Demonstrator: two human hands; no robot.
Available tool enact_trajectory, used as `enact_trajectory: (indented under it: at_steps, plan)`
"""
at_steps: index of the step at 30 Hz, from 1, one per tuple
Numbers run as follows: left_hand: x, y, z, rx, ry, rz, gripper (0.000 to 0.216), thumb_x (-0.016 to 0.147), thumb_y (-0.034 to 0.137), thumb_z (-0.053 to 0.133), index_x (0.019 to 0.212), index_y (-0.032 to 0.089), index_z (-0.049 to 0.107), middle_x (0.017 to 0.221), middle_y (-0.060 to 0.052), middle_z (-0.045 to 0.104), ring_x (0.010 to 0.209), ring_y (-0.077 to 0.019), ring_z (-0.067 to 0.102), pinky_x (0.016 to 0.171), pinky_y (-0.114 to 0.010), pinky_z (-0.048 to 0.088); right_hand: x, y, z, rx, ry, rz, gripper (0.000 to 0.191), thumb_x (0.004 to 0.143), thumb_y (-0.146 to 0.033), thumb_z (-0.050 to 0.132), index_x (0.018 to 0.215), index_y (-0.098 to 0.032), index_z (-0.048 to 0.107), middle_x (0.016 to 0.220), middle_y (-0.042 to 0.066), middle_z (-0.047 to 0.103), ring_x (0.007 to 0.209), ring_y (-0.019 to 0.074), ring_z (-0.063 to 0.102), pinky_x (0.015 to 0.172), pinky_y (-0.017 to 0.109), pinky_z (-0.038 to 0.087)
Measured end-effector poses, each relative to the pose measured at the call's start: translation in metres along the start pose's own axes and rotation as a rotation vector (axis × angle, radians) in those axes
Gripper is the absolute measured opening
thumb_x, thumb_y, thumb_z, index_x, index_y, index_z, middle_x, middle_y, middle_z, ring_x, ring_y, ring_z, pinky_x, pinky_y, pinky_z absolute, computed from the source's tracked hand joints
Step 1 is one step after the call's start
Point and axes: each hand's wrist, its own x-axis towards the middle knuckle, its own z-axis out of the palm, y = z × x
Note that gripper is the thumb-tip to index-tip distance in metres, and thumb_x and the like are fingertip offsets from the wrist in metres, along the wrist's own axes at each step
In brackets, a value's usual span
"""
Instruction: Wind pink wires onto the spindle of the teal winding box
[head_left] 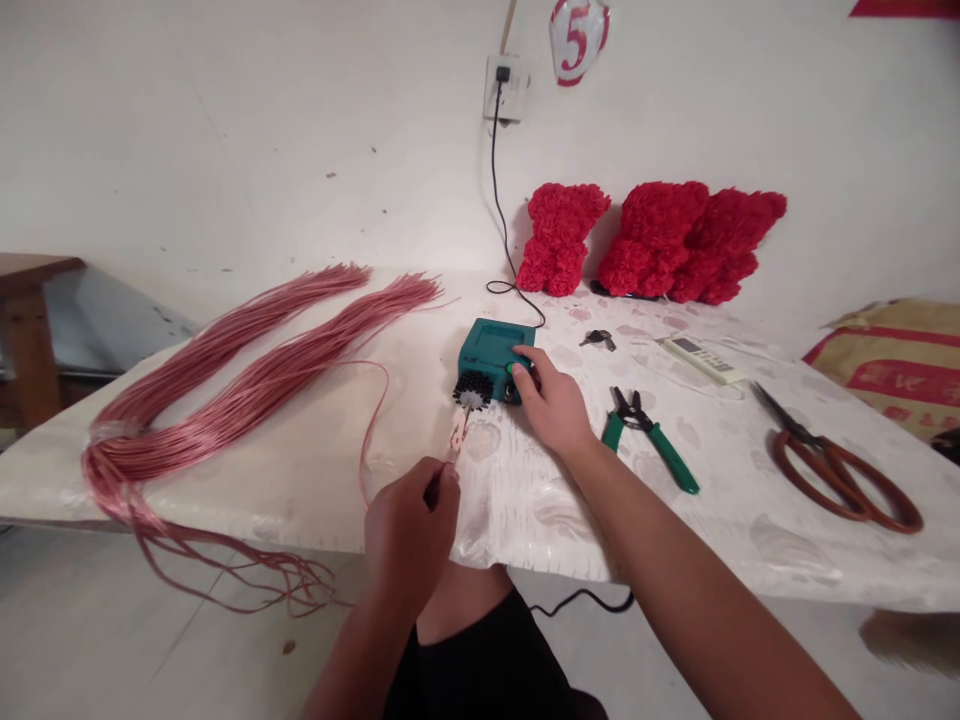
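Observation:
My left hand [411, 528] is closed in a pinch on the end of a thin pink wire [375, 420]. The wire tip points into the black bristled wheel [472, 391] on the front of a small teal machine [491, 350]. The wire loops back to the left over the table. My right hand [551, 400] rests against the machine's right side, fingers curled at its green button [514, 369].
A large bundle of pink wires [225, 380] lies across the left of the white table [525, 500] and hangs over its edge. Green-handled pliers [649, 435], keys [598, 339], a remote [703, 358] and brown scissors [832, 460] lie right. Red flower bears [652, 240] stand by the wall.

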Motion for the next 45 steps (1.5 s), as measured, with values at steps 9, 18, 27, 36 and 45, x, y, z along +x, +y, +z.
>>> enact_trajectory:
  at_steps: [9,18,27,36,45]
  plan:
    - [0.002,-0.001,-0.003,-0.027,0.001,0.02,0.03,0.091,0.035,0.047,0.075,0.019,0.066,0.06,0.003,0.059,0.059,-0.0132,0.053,0.058,-0.026,0.032,0.0,0.001,0.0,0.004,-0.006,-0.001,0.049,0.099,-0.05,0.038,0.133,-0.022,0.059,0.07,0.003,0.065,0.068,0.0234,0.061,0.064,0.032,0.04]
    - [0.001,0.003,-0.006,-0.081,0.024,0.033,0.03,0.092,0.032,0.05,0.069,0.018,0.065,0.055,0.004,0.054,0.056,-0.0113,0.051,0.057,-0.024,0.034,0.0,0.003,0.0,0.008,-0.015,-0.013,0.05,0.099,-0.051,0.037,0.134,-0.022,0.058,0.072,0.004,0.065,0.07,0.0238,0.062,0.065,0.032,0.041]
    - [0.002,0.002,-0.005,-0.075,0.028,0.049,0.031,0.091,0.03,0.049,0.075,0.018,0.072,0.06,0.002,0.063,0.059,-0.0133,0.056,0.057,-0.025,0.035,0.0,0.0,-0.001,-0.011,-0.014,-0.015,0.047,0.099,-0.05,0.039,0.132,-0.022,0.059,0.07,0.003,0.064,0.066,0.023,0.061,0.061,0.03,0.038]
    - [0.001,0.003,-0.007,-0.038,0.006,0.057,0.032,0.093,0.031,0.047,0.074,0.018,0.069,0.057,0.003,0.058,0.058,-0.0122,0.054,0.059,-0.025,0.034,0.001,0.001,0.0,-0.033,-0.014,-0.007,0.046,0.099,-0.049,0.039,0.132,-0.024,0.058,0.069,0.002,0.063,0.066,0.0231,0.06,0.059,0.029,0.035]
    - [-0.019,-0.003,-0.025,0.007,-0.072,0.068,0.035,0.092,0.034,0.049,0.063,0.018,0.058,0.053,0.005,0.044,0.053,-0.0103,0.043,0.055,-0.024,0.029,0.001,0.001,0.0,-0.032,-0.001,-0.01,0.045,0.098,-0.049,0.041,0.13,-0.023,0.06,0.069,0.003,0.063,0.067,0.0232,0.061,0.06,0.029,0.036]
